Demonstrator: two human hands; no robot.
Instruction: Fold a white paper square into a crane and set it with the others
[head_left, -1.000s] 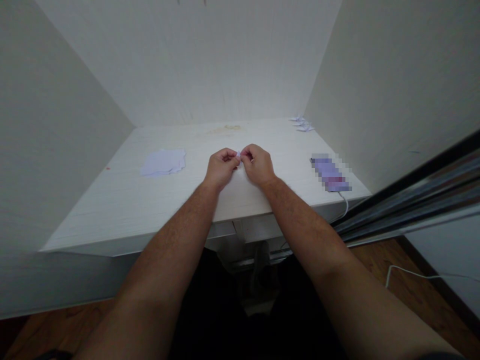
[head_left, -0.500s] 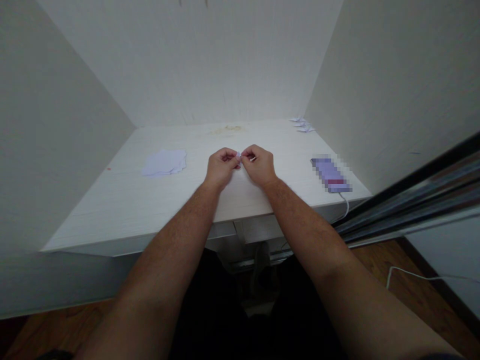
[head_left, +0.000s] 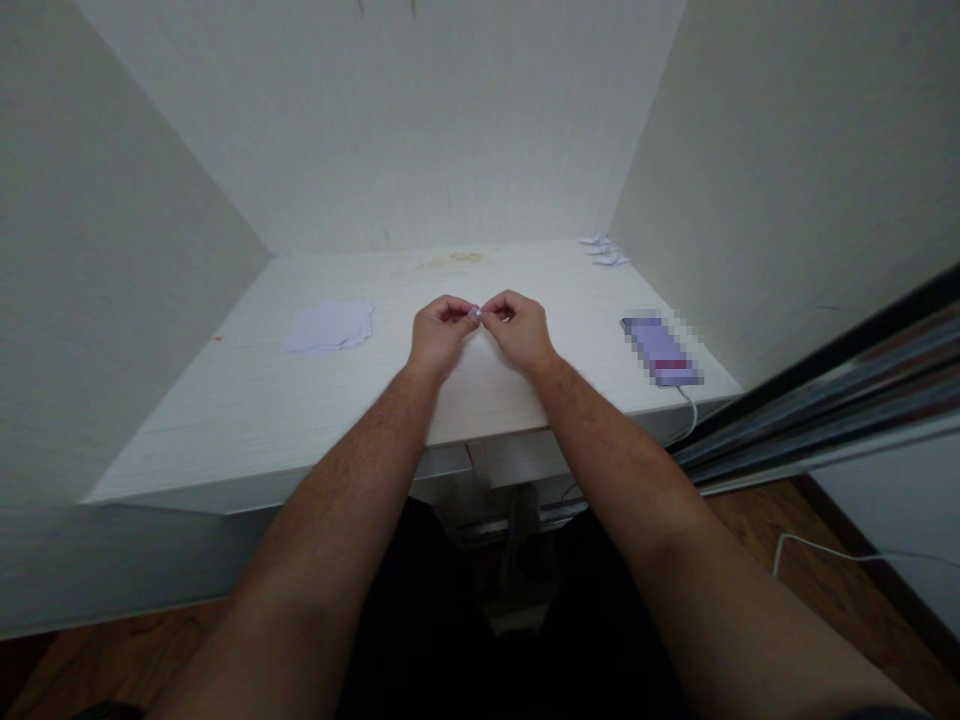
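Note:
A small piece of white paper (head_left: 475, 313) is pinched between my two hands over the middle of the white desk (head_left: 480, 400). My left hand (head_left: 440, 335) grips it from the left with thumb and fingertips. From the right, my right hand (head_left: 519, 328) holds it the same way, its fingertips nearly touching those of the left. Most of the paper is hidden by the fingers, so its shape is hard to tell.
Loose white sheets (head_left: 330, 326) lie in a pile at the left. Several small folded papers (head_left: 606, 250) sit at the back right corner. A blurred-out phone (head_left: 661, 350) with a white cable (head_left: 691, 410) lies at the right. Walls enclose the desk's back and sides.
The fingertips have shifted slightly around the paper, and less of it shows below them. Both arms have barely moved.

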